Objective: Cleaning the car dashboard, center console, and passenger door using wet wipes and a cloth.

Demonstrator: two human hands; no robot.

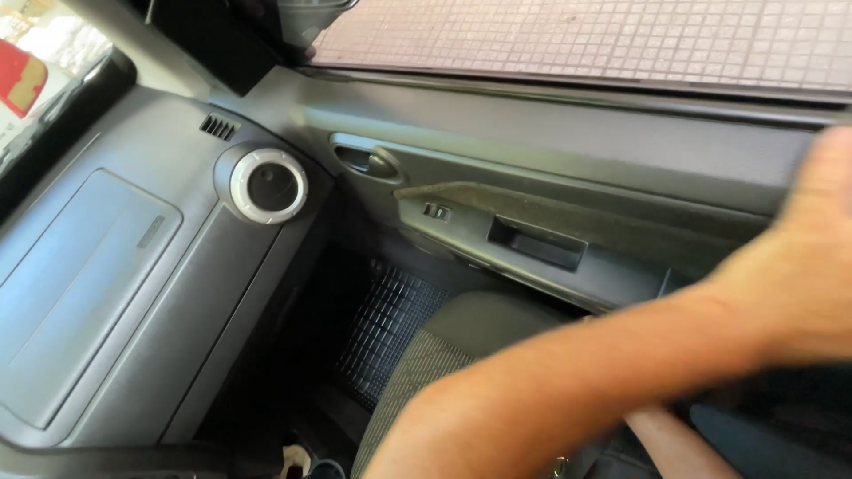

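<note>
Blurred and close to the lens, a bare forearm crosses from the bottom middle up to the right, ending in the right hand point(812, 257) against the grey door panel point(568, 151) near its rear upper edge; whether its fingers are spread or closed I cannot tell, as they are smeared and cut by the frame. A second forearm shows just beneath at the bottom edge, its hand out of sight. Below lie the fabric seat point(461, 333) and a ribbed floor mat point(390, 324). Further forward on the door sit the pull recess point(537, 241), window switch point(436, 212) and door handle point(368, 162). A round air vent point(269, 184) marks the dashboard's corner
</note>
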